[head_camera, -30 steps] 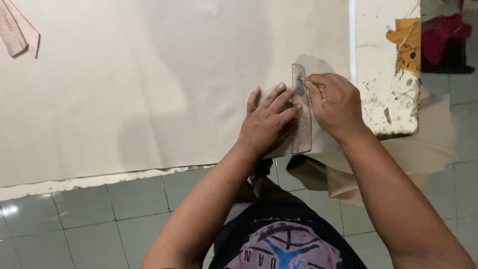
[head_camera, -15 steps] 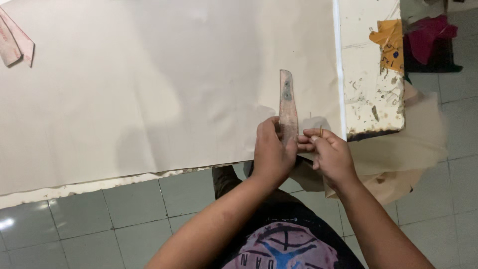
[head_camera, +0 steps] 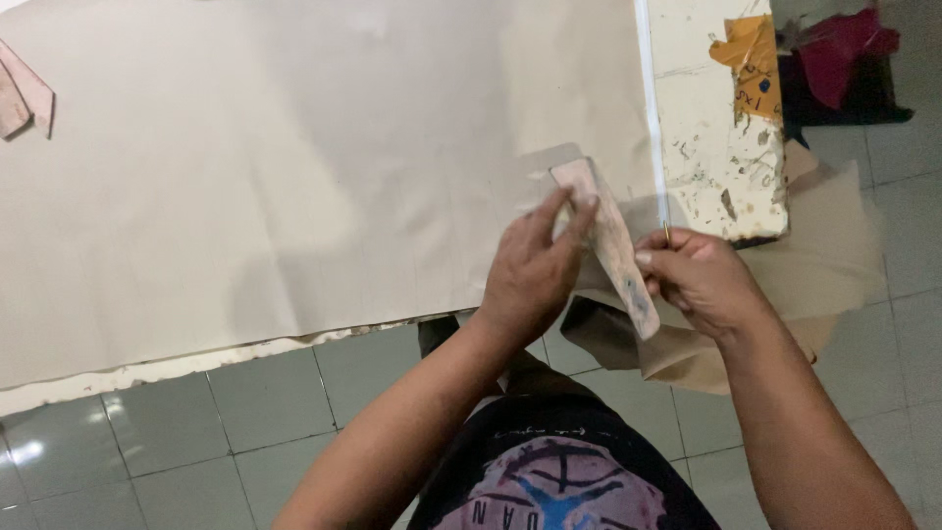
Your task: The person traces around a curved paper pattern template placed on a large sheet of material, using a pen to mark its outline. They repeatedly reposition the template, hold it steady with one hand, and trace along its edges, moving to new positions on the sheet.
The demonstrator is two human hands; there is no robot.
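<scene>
A large beige sheet [head_camera: 294, 186] covers the table. My left hand [head_camera: 535, 270] pinches the upper end of a narrow, worn pinkish template strip [head_camera: 610, 240]. The strip is raised off the sheet and slants down to the right. My right hand [head_camera: 699, 280] is closed at the strip's lower part, fingertips against its edge. A thin pen-like tool [head_camera: 667, 233] sticks up out of that fist. Both hands sit at the sheet's near right corner, close to the table edge.
Right of the sheet lies a chipped white board [head_camera: 716, 167] with an orange patch [head_camera: 751, 54]. Dark red cloth [head_camera: 844, 49] lies beyond it. Beige offcuts [head_camera: 824, 265] hang off the table's near corner. Pink pieces [head_camera: 25, 98] rest at the far left. Grey floor tiles [head_camera: 196, 432] run below.
The strip lay flat on the sheet under my left hand while my right hand worked along it. It is now lifted, tilted and held between both hands.
</scene>
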